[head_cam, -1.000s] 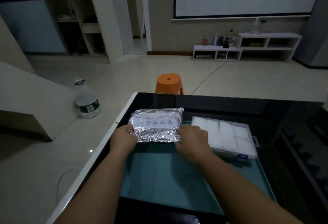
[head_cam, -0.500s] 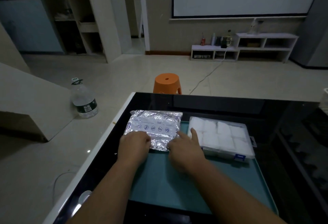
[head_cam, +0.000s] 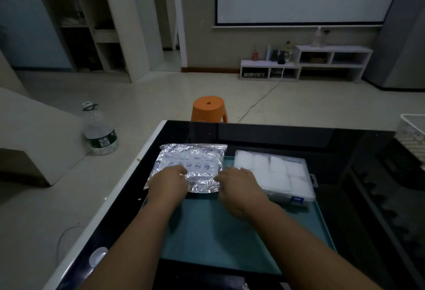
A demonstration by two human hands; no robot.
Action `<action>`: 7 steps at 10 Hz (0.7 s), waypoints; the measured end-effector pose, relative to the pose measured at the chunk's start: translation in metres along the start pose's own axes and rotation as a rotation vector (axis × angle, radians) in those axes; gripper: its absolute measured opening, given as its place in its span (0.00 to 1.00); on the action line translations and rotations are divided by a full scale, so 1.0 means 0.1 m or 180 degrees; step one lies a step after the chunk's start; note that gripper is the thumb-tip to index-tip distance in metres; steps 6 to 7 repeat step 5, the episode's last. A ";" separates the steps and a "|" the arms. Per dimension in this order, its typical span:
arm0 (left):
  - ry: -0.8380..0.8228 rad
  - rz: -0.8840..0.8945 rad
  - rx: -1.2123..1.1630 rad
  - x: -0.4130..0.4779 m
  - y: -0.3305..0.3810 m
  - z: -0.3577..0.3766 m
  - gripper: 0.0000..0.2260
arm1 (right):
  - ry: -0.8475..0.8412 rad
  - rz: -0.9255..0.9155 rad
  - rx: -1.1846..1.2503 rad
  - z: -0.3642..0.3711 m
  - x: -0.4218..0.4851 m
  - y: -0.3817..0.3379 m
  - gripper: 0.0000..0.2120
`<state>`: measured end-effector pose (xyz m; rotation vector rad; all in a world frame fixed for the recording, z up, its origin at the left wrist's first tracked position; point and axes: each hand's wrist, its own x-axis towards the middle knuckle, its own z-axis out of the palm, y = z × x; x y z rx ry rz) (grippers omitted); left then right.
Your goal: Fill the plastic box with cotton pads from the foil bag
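A crinkled silver foil bag lies flat at the far left of the teal mat, its printed label facing up. To its right sits the clear plastic box with a blue latch at its front; its compartments hold white cotton pads. My left hand rests on the bag's near left part with its fingers laid on the foil. Between the bag and the box, my right hand lies over the mat, fingers loosely spread, fingertips at the bag's right edge. Whether they touch the foil is unclear.
The mat lies on a glossy black table with a white left edge. An orange stool stands just beyond the far edge. A large water bottle stands on the floor at the left, and a white basket at the right edge.
Both hands left the bag's near edge. My left hand slid forward onto the foil; my right hand moved off to the bag's right side. The bag now lies flatter.
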<state>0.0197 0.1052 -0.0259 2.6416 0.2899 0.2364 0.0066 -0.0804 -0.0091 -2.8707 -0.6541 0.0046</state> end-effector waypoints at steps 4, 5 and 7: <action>-0.0245 0.0218 -0.1551 -0.08 0.53 0.07 0.10 | 0.0351 0.0749 0.0967 -0.41 -0.33 0.50 0.21; -0.0170 0.0304 -0.1742 -0.08 0.64 0.06 0.10 | 0.0642 0.0948 0.1284 -0.50 -0.40 0.63 0.20; -0.0170 0.0304 -0.1742 -0.08 0.64 0.06 0.10 | 0.0642 0.0948 0.1284 -0.50 -0.40 0.63 0.20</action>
